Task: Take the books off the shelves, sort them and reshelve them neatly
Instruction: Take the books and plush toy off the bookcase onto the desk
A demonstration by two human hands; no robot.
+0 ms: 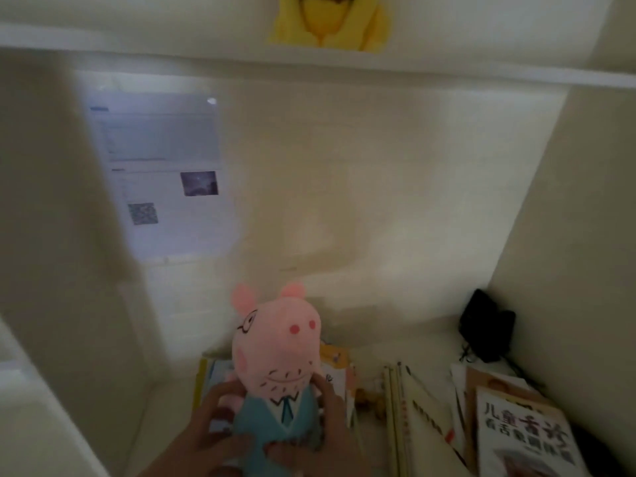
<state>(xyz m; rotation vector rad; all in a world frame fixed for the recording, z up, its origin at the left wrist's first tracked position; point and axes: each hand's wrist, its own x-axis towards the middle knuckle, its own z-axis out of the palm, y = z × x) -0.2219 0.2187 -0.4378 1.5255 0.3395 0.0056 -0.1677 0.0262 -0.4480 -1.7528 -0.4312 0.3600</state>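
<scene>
Two grips are clasping one pink pig plush (278, 352): the left grip (213, 420) is curling round its blue-suited body and the right grip (323, 418) is pinching under its chin. Loose books (413, 407) are lying on the shelf (371, 361) behind and to the right of it, too blurred to count. One white-covered book (523, 438) is lying at the far right. One yellow plush (330, 25) is sitting on the upper shelf (447, 68).
</scene>
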